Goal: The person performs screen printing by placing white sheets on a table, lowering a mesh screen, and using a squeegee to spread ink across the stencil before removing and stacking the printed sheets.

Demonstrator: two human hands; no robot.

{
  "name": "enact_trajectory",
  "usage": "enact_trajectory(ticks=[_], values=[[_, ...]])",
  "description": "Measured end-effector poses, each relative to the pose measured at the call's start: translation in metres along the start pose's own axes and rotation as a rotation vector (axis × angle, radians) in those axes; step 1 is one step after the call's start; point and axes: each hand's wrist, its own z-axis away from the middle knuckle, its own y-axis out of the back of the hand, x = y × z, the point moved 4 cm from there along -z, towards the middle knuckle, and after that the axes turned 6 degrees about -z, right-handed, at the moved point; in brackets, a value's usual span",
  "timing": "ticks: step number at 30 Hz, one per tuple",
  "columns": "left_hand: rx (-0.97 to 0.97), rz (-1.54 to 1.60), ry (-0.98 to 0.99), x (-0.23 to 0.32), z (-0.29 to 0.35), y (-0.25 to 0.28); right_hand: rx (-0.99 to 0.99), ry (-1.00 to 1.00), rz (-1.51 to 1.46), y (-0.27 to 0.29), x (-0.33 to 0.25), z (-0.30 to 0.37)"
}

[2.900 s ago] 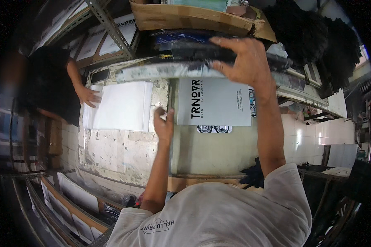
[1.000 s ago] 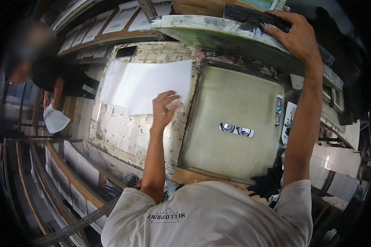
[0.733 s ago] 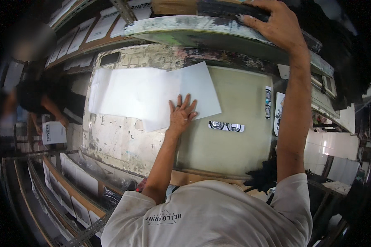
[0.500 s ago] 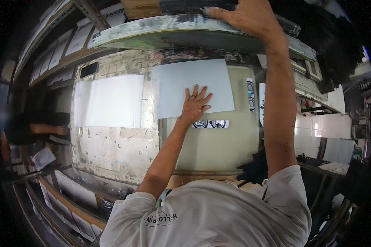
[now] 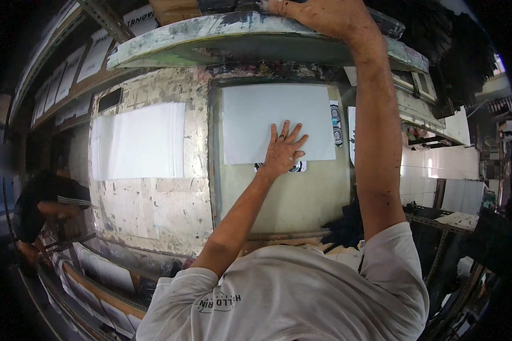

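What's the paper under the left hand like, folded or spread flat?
Spread flat. The paper lies on the greenish board, all four corners showing, no fold seen, the left hand on top.

Through my remote feed I see a person (image 5: 37,196) in dark clothes at far left, shelves (image 5: 105,292) nearby, and black cloth (image 5: 347,224) bunched toward lower right.

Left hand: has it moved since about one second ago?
Yes, to the right: against the greenish board, the left hand has gone from left of its edge to spread on the white sheet over it.
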Motion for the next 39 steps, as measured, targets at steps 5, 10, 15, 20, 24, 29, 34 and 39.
enact_trajectory(ticks=[5, 10, 15, 20, 24, 29, 34, 39], values=[[-0.055, 0.007, 0.006, 0.000, 0.003, 0.000, 0.007, 0.016, 0.031, -0.002, 0.000, 0.000], [-0.035, 0.033, -0.017, 0.003, 0.007, 0.005, 0.019, 0.044, -0.051, -0.005, 0.005, 0.000], [0.102, 0.122, 0.040, -0.008, 0.010, 0.052, 0.021, 0.030, 0.020, -0.006, 0.004, 0.009], [0.846, 0.615, 0.425, -0.054, 0.060, 0.150, 0.162, 0.264, 0.287, -0.025, 0.011, 0.047], [1.212, 0.819, 0.402, -0.063, 0.110, 0.228, 0.116, 0.202, 0.091, -0.048, 0.000, 0.104], [1.032, 0.994, 0.722, -0.084, 0.182, 0.207, 0.057, 0.120, 0.010, -0.091, -0.012, 0.191], [0.849, 0.802, 0.780, -0.102, 0.248, 0.124, -0.173, -0.111, -0.209, -0.151, 0.018, 0.223], [0.780, 0.201, 0.725, -0.104, 0.262, 0.099, -0.400, -0.093, 0.048, -0.214, 0.042, 0.265]])
